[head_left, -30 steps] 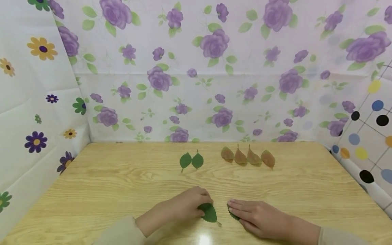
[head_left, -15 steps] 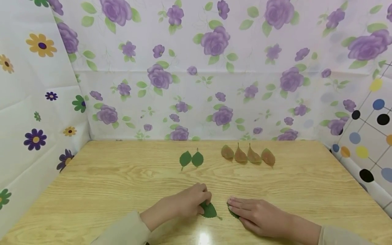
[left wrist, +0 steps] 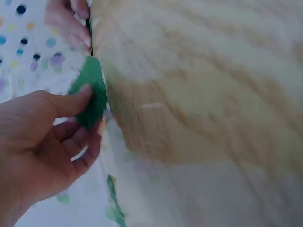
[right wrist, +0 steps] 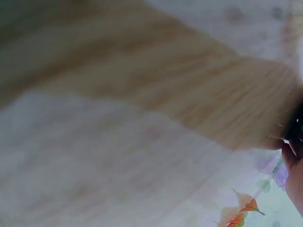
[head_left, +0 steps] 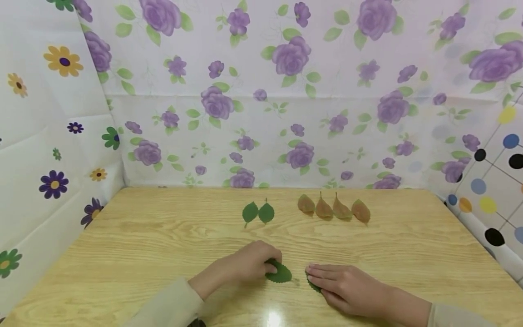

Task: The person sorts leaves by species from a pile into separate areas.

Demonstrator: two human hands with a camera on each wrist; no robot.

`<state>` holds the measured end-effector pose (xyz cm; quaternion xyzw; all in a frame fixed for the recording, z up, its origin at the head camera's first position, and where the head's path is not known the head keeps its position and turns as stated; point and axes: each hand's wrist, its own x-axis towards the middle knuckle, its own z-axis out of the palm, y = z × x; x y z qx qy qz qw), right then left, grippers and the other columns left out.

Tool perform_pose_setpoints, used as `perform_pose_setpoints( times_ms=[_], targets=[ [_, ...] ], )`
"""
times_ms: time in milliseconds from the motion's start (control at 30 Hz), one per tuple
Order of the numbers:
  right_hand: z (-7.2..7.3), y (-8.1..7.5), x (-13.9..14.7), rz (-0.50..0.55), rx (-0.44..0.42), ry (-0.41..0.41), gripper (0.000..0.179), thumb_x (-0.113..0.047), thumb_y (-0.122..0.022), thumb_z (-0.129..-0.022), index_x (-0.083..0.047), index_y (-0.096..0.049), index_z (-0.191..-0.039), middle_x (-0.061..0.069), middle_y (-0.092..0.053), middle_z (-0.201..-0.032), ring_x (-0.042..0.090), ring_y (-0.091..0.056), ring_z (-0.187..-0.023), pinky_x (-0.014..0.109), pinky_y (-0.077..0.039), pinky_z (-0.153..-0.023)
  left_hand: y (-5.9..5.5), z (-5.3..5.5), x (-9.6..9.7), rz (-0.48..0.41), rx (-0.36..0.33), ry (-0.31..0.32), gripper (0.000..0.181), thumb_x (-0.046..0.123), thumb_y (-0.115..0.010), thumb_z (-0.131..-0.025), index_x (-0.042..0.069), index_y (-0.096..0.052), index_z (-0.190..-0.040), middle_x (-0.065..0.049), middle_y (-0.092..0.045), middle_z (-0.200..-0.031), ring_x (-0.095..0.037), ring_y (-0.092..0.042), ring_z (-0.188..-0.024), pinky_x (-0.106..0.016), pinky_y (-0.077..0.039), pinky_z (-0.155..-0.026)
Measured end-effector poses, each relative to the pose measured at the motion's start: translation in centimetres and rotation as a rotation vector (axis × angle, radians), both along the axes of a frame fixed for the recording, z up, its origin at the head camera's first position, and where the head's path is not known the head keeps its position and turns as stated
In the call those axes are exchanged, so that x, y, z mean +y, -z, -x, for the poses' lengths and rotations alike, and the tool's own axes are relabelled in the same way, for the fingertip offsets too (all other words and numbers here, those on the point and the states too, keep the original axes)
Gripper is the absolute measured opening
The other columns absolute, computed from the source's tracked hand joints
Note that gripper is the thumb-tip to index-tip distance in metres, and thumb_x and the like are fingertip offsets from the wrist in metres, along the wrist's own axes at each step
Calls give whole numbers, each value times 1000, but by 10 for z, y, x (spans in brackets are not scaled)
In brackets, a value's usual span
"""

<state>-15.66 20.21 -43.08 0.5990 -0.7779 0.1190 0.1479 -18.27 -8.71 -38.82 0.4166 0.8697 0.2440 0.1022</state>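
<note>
My left hand (head_left: pixel 252 261) pinches a green toothed-edge leaf (head_left: pixel 281 274) between thumb and fingers, its stem pointing right toward the other hand. The left wrist view shows the same leaf (left wrist: pixel 94 106), the thumb lying across its face. To the right, my right hand (head_left: pixel 347 287) lies palm down with fingers extended over a second green leaf (head_left: pixel 312 281); only that leaf's left edge shows, the rest being covered. Farther back, two green leaves (head_left: pixel 266 212) lie side by side on the wooden table (head_left: pixel 163 254).
A row of several brownish leaves (head_left: pixel 324 209) lies at the back, right of the green pair. Behind the table hangs a purple-flowered cloth (head_left: pixel 245 113). Patterned cloths also stand along the left (head_left: pixel 32 150) and right (head_left: pixel 490 190) sides.
My left hand has moved slightly away from me with its leaf, which has turned so that its stem points more to the right. The right hand stays in place over its leaf.
</note>
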Motion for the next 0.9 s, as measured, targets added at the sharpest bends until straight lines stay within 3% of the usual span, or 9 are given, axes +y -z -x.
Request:
perform_pose_setpoints(
  times_ms=[133,200,367,567,700,900],
  targets=[
    [0,-5,-1,-16,-21,23,34,-11,-61,-95,-2,-61,-128,11,-57,-133,22,-56,-120,29,-49,-93,1,13,-10,-193,-121,-90,6,2,-67,-90,8,-65,-86,7,-62,-79,-4,-53,-71,-20,-48,-65],
    [1,-8,-2,-27,-23,30,33,-12,-60,-96,-2,-62,-128,11,-58,-132,22,-56,-120,30,-50,-92,-1,20,-16,-259,-158,-165,4,3,-66,-90,6,-66,-93,4,-63,-85,-8,-57,-77,-24,-50,-68],
    [3,-10,-3,-42,0,27,32,-9,-63,-93,-1,-64,-124,11,-60,-129,22,-59,-115,28,-52,-88,2,38,-38,-358,-215,-367,21,4,-65,-92,2,-62,-113,-5,-63,-101,-21,-61,-95,-32,-54,-77],
    [4,-13,-8,-80,7,34,37,-5,-70,-85,-2,-66,-121,11,-61,-128,18,-59,-108,22,-52,-84,10,62,-80,-381,-201,-543,29,2,-65,-90,-4,-58,-117,-13,-62,-109,-26,-60,-100,-36,-54,-82],
    [2,-14,-11,-79,-1,35,38,-3,-72,-83,-2,-67,-120,12,-62,-126,17,-59,-106,19,-50,-85,12,76,-115,-397,-247,-626,31,1,-63,-91,-9,-55,-119,-20,-59,-109,-30,-59,-97,-36,-55,-77],
    [1,-14,-9,-55,-58,37,37,-1,-70,-84,-2,-67,-121,11,-61,-127,17,-58,-107,18,-48,-86,12,86,-157,-364,-243,-670,38,-1,-61,-92,-18,-47,-123,-30,-56,-110,-36,-60,-97,-35,-56,-77]
  ],
)
